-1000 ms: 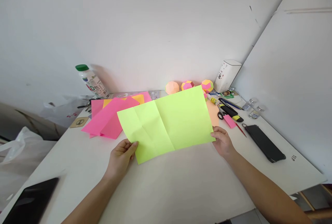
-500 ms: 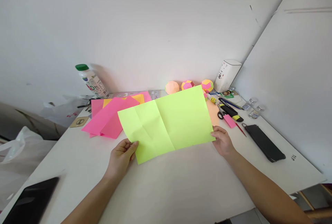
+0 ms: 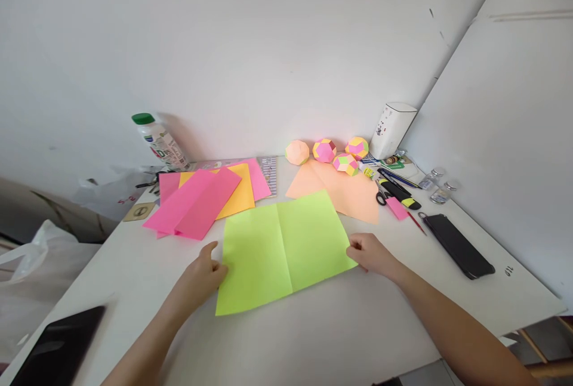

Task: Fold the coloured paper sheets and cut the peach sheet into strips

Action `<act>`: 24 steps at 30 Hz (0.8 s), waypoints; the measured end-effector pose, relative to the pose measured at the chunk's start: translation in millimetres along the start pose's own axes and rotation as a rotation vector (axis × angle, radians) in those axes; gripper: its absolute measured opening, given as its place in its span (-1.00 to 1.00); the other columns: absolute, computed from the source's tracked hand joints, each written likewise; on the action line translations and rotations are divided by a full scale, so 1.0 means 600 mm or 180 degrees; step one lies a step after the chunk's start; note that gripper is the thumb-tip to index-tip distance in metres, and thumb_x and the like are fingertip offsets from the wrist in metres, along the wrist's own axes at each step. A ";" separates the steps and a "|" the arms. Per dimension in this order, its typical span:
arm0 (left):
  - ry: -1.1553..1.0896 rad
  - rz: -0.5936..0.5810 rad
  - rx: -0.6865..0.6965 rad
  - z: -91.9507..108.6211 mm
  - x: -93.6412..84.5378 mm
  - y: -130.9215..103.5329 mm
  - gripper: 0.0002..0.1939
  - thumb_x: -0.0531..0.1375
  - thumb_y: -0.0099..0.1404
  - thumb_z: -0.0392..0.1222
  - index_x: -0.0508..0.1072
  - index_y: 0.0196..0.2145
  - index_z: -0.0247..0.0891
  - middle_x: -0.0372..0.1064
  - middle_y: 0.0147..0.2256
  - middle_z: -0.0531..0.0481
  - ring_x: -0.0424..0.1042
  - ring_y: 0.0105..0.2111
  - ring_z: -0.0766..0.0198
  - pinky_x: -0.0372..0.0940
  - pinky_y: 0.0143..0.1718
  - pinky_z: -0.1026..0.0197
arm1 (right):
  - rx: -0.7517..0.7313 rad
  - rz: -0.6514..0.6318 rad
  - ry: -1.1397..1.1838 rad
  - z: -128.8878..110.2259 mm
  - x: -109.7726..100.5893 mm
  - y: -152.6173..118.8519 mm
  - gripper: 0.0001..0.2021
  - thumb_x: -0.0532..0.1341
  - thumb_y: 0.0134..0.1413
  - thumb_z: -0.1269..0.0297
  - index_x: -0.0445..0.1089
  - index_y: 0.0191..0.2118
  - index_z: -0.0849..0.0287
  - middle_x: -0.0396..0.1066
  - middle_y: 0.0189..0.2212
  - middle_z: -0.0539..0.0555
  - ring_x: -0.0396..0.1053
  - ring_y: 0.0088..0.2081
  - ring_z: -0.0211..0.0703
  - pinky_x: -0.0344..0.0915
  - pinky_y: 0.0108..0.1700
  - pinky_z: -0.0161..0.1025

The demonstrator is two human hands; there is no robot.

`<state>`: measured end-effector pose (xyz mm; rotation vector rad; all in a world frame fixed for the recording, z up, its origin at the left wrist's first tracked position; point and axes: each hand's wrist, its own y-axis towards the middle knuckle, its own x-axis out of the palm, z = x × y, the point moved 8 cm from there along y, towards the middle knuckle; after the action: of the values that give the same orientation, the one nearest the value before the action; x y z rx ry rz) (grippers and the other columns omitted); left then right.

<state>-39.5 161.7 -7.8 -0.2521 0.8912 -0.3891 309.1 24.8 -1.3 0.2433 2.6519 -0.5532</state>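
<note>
The left hand's (image 3: 202, 274) lower fingers are hidden, so I cannot tell whether they hold the lime-green sheet of paper (image 3: 311, 237); its thumb meets the left edge, with the index finger parted from it. The right hand (image 3: 373, 253) pinches the opposite edge near the front corner, its fingertips partly out of sight. The sheet spans the gap between the hands, creased across its middle (whether it lies fully flat on the white table (image 3: 250, 347) is hard to judge). Its far edge covers part of a peach sheet (image 3: 353, 192). A black tablet-like slab (image 3: 60, 344) and a white plastic bag (image 3: 40, 290) are cut off at the left. Folded pink paper (image 3: 192, 204) hides some of an orange sheet (image 3: 239, 195), and the bottle's (image 3: 163, 144) small print is unreadable.
</note>
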 end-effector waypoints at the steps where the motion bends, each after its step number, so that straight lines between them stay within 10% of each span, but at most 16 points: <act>1: 0.0613 0.0170 0.0012 0.002 -0.009 -0.005 -0.27 0.04 0.14 -0.13 -0.01 0.23 -0.46 0.23 -0.64 0.14 0.29 -0.63 0.16 0.06 -0.63 0.23 | 0.0005 -0.0082 -0.0184 0.000 0.005 -0.005 -0.81 0.13 -0.29 0.43 0.04 -0.68 0.14 0.05 -0.77 -0.17 0.09 -0.76 -0.40 -0.10 -0.72 -0.42; 4: 0.1665 0.1018 0.0685 0.042 -0.018 -0.031 -0.41 -0.07 0.28 -0.09 0.13 0.17 -0.51 0.42 -0.40 -0.17 0.44 -0.37 -0.02 0.26 -0.44 0.07 | 0.0098 -0.0445 -0.0592 -0.002 0.025 -0.029 -0.80 0.13 -0.29 0.43 0.06 -0.71 0.15 0.10 -0.78 -0.16 0.06 -0.78 -0.40 -0.11 -0.75 -0.41; 7: 0.1721 0.1566 0.2327 0.106 0.027 -0.089 -0.52 -0.06 0.35 -0.01 0.27 0.11 -0.34 0.37 -0.05 -0.28 0.32 0.01 -0.07 0.25 -0.04 -0.05 | 0.0248 -0.1066 -0.1077 -0.002 0.064 -0.064 -0.79 0.10 -0.17 0.37 0.12 -0.70 0.15 0.23 -0.76 -0.10 0.13 -0.79 -0.35 0.00 -0.75 -0.39; 10: 0.2003 0.0848 0.3454 0.130 0.118 -0.138 -0.45 -0.02 0.36 0.04 0.11 0.24 -0.18 0.04 0.25 -0.15 -0.06 0.27 -0.07 0.02 0.19 -0.11 | 0.0191 -0.1464 -0.1494 -0.005 0.099 -0.090 -0.75 0.04 -0.06 0.32 0.11 -0.69 0.16 0.28 -0.72 -0.07 0.16 -0.78 -0.36 0.07 -0.71 -0.39; 13: 0.2306 0.0201 0.3510 0.124 0.170 -0.145 -0.32 -0.08 0.36 0.18 -0.09 0.32 -0.17 -0.16 0.32 -0.13 -0.21 0.31 -0.07 -0.07 0.23 -0.14 | 0.0061 -0.1438 -0.1641 -0.005 0.100 -0.084 -0.73 0.02 0.00 0.28 0.10 -0.67 0.15 0.27 -0.72 -0.07 0.19 -0.76 -0.33 0.06 -0.69 -0.38; 15: 0.2375 0.0076 0.3424 0.118 0.174 -0.137 -0.31 -0.12 0.37 0.19 -0.13 0.33 -0.18 -0.22 0.33 -0.14 -0.25 0.32 -0.07 -0.09 0.23 -0.14 | -0.0177 -0.0965 -0.1729 -0.014 0.066 -0.055 -0.73 0.02 0.04 0.24 0.15 -0.63 0.14 0.31 -0.68 -0.05 0.28 -0.67 -0.29 0.12 -0.62 -0.36; 20: 0.2406 0.0433 0.3563 0.108 0.154 -0.126 -0.32 -0.09 0.39 0.15 -0.17 0.33 -0.18 -0.22 0.33 -0.12 -0.24 0.32 -0.05 -0.08 0.23 -0.11 | -0.0465 0.1858 -0.2199 -0.033 -0.141 -0.001 -0.83 0.07 0.05 0.25 0.39 -0.35 0.14 0.47 -0.32 0.07 0.39 -0.31 -0.13 0.24 -0.30 -0.26; 24: 0.2360 0.0795 0.3810 0.106 0.150 -0.129 -0.27 -0.04 0.36 0.15 -0.21 0.34 -0.20 -0.17 0.32 -0.13 -0.18 0.31 -0.02 -0.08 0.24 -0.05 | -0.0187 0.2446 -0.2432 -0.001 -0.224 0.003 -0.83 0.08 0.01 0.35 0.41 -0.33 0.18 0.42 -0.31 0.13 0.34 -0.24 -0.09 0.24 -0.21 -0.22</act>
<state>44.6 56.3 -4.0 1.1618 1.2309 -0.7311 429.8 15.5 56.8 0.8003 1.6545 -0.2292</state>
